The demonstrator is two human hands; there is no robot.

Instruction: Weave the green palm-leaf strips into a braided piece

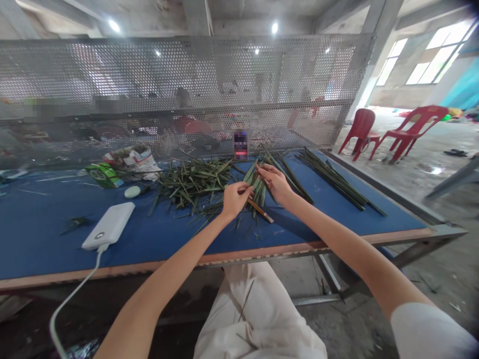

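Over the blue table, my left hand (pixel 236 197) has its fingers pinched together beside some green leaf strips (pixel 258 192). Just right of it and a little farther off, my right hand (pixel 274 180) is also closed, with a small brownish piece at its fingertips, too small to name. What my left fingers hold is hidden. A thin orange-brown tool (pixel 261 210) with a pale end slants down to the right below my left hand. A heap of cut green strips (pixel 196 182) lies to the left of my hands.
Long green leaves (pixel 333 179) lie at the right. At the left are a white power bank (pixel 109 227) with a cable, a pale oval object (pixel 132 192) and a green packet (pixel 104 175). A perforated metal screen (pixel 224 85) stands behind the table (pixel 157 244).
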